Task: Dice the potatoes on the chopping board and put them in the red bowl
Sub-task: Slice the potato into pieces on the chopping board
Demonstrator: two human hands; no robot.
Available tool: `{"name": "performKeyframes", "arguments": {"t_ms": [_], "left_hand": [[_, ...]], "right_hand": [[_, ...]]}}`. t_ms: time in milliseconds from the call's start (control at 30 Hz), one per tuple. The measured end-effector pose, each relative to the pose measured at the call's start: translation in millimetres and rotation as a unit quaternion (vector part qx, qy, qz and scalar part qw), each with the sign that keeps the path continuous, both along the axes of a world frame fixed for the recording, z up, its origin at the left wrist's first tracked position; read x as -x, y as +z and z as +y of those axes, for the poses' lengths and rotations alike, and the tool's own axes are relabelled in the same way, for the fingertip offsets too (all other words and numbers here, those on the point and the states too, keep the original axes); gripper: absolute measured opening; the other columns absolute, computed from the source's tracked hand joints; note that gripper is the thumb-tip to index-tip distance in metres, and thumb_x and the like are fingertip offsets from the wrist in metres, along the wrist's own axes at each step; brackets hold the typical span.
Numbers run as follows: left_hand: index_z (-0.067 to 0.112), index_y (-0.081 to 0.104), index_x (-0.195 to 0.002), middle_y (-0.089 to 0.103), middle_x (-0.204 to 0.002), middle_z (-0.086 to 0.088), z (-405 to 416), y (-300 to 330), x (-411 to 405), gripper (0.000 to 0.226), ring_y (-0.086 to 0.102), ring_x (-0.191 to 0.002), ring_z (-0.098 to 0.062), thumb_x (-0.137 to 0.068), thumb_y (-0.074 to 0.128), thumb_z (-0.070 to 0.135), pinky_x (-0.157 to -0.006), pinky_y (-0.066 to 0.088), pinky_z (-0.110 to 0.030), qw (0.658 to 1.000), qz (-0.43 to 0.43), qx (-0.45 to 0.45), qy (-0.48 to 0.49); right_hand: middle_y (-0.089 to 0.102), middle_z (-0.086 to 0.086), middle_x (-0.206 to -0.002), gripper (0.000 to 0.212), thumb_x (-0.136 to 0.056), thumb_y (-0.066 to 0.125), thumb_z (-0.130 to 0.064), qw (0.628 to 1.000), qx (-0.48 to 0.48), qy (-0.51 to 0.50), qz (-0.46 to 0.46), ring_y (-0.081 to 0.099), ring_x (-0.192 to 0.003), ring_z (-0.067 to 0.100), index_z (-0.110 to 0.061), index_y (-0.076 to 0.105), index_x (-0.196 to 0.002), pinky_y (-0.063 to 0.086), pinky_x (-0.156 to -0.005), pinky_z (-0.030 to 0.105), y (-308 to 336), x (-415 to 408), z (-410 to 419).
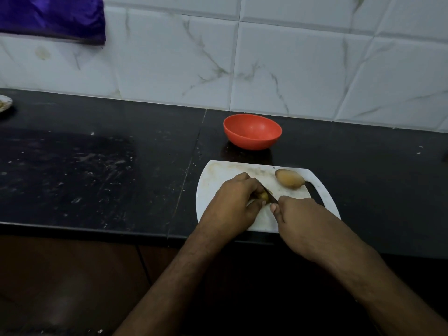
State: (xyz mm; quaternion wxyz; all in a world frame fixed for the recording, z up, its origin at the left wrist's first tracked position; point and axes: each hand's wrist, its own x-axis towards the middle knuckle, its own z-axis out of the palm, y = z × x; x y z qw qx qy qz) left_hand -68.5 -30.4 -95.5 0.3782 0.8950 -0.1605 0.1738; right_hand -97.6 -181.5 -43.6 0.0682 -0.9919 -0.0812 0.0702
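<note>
A white chopping board (213, 175) lies at the counter's front edge. My left hand (232, 202) grips a yellowish potato (263, 196) on the board, mostly hidden under the fingers. My right hand (300, 219) holds a dark knife (270, 194) whose blade rests against that potato; the handle is hidden in the hand. A second, whole brown potato (289, 178) lies at the board's far right. The red bowl (252, 131) stands empty just behind the board.
The black counter (97, 166) stretches left, smeared with white marks. A plate's edge (4, 103) shows at far left. White marbled tiles (291, 69) form the back wall, with a purple cloth (51, 18) hanging at top left.
</note>
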Motion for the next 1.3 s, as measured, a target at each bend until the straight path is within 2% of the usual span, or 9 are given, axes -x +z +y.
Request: {"name": "performKeyframes", "arguments": {"t_ms": [100,367,467,633,767,900,1000,1133,1300], "left_hand": [[0.017,0.070,-0.100,0.061,-0.098,0.007,0.0,-3.3,-1.8,0.013,0.059,-0.090,-0.009,-0.088,0.071,0.020,-0.081,0.050,-0.031,1.000,-0.009,-0.010,-0.002],[0.016,0.060,-0.096,0.059,-0.100,0.004,-2.4,-4.7,-2.0,0.013,0.059,-0.089,-0.013,-0.084,0.065,0.020,-0.080,0.050,-0.038,1.000,-0.015,0.002,-0.017],[0.018,0.059,-0.097,0.061,-0.097,0.006,-1.0,-4.8,-1.8,0.019,0.059,-0.089,-0.011,-0.081,0.067,0.023,-0.081,0.051,-0.039,1.000,0.004,0.013,0.014],[0.023,0.055,-0.098,0.059,-0.097,0.013,2.9,-2.8,1.8,0.024,0.056,-0.092,-0.006,-0.079,0.069,0.020,-0.082,0.050,-0.035,0.999,0.014,0.038,0.035],[0.032,0.053,-0.121,0.044,-0.122,0.013,-0.8,2.5,8.8,0.045,0.039,-0.113,-0.009,-0.077,0.055,0.038,-0.091,0.030,-0.035,0.996,-0.014,-0.086,0.006],[0.036,0.059,-0.125,0.047,-0.123,0.016,-4.2,1.3,11.8,0.039,0.038,-0.119,-0.007,-0.087,0.056,0.043,-0.090,0.024,-0.033,0.985,-0.055,-0.161,-0.021],[0.035,0.064,-0.125,0.051,-0.116,0.019,-2.8,0.7,11.4,0.038,0.039,-0.116,-0.004,-0.089,0.053,0.042,-0.090,0.022,-0.032,0.989,-0.054,-0.138,-0.017],[0.034,0.069,-0.122,0.051,-0.110,0.020,-0.9,2.1,10.5,0.044,0.039,-0.112,-0.002,-0.084,0.047,0.043,-0.089,0.022,-0.032,0.994,-0.039,-0.098,-0.021],[0.034,0.072,-0.114,0.054,-0.104,0.019,0.9,-0.1,7.3,0.034,0.043,-0.107,-0.001,-0.087,0.055,0.045,-0.085,0.021,-0.030,0.998,-0.035,-0.051,-0.016]], "right_hand": [[0.055,0.000,-0.092,0.035,-0.106,0.028,-0.042,1.000,0.011,0.007,0.022,0.055,-0.083,0.016,-0.020,0.054,-0.111,0.042,-0.070,0.031,-1.7,-7.8,4.5],[0.056,-0.001,-0.090,0.033,-0.105,0.028,-0.047,0.998,-0.012,0.004,0.063,0.058,-0.082,0.015,-0.024,0.049,-0.093,0.043,-0.067,0.032,2.7,-0.2,-8.7],[0.057,-0.001,-0.089,0.032,-0.105,0.030,-0.046,0.997,-0.011,0.002,0.070,0.057,-0.077,0.012,-0.026,0.049,-0.089,0.040,-0.059,0.028,2.0,16.1,-16.6],[0.055,-0.004,-0.083,0.030,-0.105,0.031,-0.044,0.999,-0.016,-0.010,0.032,0.053,-0.071,0.010,-0.025,0.047,-0.089,0.036,-0.054,0.026,-4.7,29.6,-18.9],[0.054,-0.002,-0.086,0.029,-0.105,0.031,-0.043,1.000,-0.007,-0.015,0.014,0.055,-0.076,0.014,-0.024,0.047,-0.091,0.044,-0.063,0.031,-5.7,26.3,-16.8],[0.050,-0.001,-0.087,0.026,-0.104,0.034,-0.038,1.000,0.009,-0.012,-0.009,0.053,-0.081,0.018,-0.022,0.052,-0.099,0.044,-0.069,0.033,-6.9,22.9,-12.1],[0.052,-0.002,-0.088,0.035,-0.104,0.031,-0.043,1.000,0.012,-0.005,-0.022,0.054,-0.082,0.018,-0.020,0.057,-0.105,0.046,-0.071,0.033,-4.8,25.2,-13.6],[0.059,-0.003,-0.090,0.036,-0.103,0.030,-0.050,1.000,0.017,0.002,0.005,0.059,-0.085,0.015,-0.025,0.053,-0.090,0.052,-0.077,0.034,7.5,36.5,-25.8],[0.060,-0.005,-0.081,0.040,-0.103,0.031,-0.051,1.000,-0.014,-0.009,0.023,0.057,-0.071,0.008,-0.026,0.050,-0.079,0.043,-0.063,0.025,34.6,55.5,-49.6]]}}
